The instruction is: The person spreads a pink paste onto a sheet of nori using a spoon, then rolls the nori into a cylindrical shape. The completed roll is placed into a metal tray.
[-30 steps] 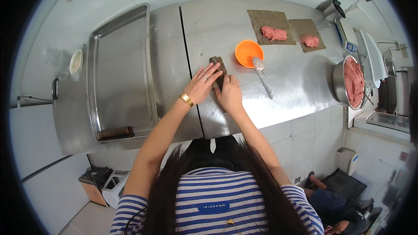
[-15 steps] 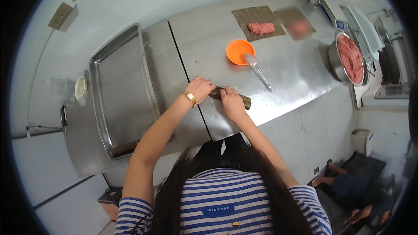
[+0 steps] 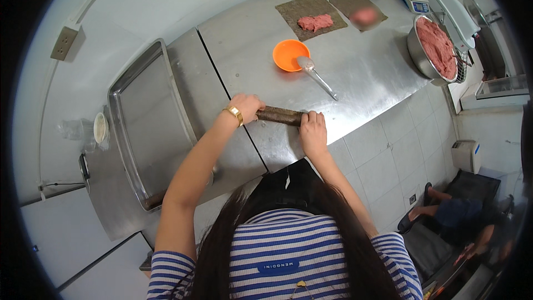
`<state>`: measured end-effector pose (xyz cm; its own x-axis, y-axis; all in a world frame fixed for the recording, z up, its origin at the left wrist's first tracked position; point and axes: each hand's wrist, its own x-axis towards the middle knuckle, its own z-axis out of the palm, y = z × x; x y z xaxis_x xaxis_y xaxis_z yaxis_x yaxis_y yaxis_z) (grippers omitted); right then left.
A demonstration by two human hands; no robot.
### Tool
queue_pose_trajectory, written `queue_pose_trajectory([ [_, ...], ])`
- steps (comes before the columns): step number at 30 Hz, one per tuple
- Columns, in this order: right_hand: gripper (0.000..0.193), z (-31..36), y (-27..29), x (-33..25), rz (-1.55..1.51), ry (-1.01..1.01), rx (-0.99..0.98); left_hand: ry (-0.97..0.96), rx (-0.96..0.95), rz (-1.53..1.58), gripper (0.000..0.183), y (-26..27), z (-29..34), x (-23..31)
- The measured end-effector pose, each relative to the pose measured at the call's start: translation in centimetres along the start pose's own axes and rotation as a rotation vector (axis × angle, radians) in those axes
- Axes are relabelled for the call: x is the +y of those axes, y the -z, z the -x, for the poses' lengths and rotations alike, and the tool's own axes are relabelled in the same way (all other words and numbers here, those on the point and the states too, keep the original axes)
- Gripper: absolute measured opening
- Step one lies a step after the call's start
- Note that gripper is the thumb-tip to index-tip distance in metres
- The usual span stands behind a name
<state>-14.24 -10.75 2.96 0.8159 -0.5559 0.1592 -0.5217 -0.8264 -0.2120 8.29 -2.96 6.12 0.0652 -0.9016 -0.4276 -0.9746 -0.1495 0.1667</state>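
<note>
Dark seaweed roll [image 3: 281, 115] — one — gripped by left hand [image 3: 247, 106] and right hand [image 3: 312, 129]; two flat sheets [image 3: 308, 13] beyond.

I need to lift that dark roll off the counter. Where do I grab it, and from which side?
Probably at both ends, coming down from above. The roll lies flat on the steel counter, long and thin, so a middle grip might let it sag. The left hand and right hand already sit at its two ends.
</note>
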Motion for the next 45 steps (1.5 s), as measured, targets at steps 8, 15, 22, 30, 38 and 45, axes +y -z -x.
queue_pose_trajectory([
  [8,0.033,-2.6,-1.8,-3.5,-0.088,0.349,0.160,0.048,-0.263,0.097,0.040,2.6,-3.0,-0.8],
  [15,0.031,-3.2,-2.8,-3.2,-0.097,0.282,0.119,-0.122,0.149,0.043,0.043,0.7,-0.2,-0.8],
  [22,0.029,-3.3,-3.3,-3.0,-0.069,0.235,0.123,-0.086,0.297,-0.108,0.023,-1.2,0.4,0.0],
  [30,0.028,-1.1,-1.9,1.0,-0.094,0.089,0.069,-0.017,0.126,-0.043,0.028,-0.1,-0.5,-0.4],
  [38,0.046,-1.2,1.2,6.5,-0.341,-0.082,-0.008,-0.092,0.051,-0.014,0.036,0.8,-1.3,-0.1],
  [45,0.045,-7.7,-0.3,9.2,-0.423,-0.286,0.078,-0.235,0.137,0.014,0.043,-0.4,-3.9,5.3],
])
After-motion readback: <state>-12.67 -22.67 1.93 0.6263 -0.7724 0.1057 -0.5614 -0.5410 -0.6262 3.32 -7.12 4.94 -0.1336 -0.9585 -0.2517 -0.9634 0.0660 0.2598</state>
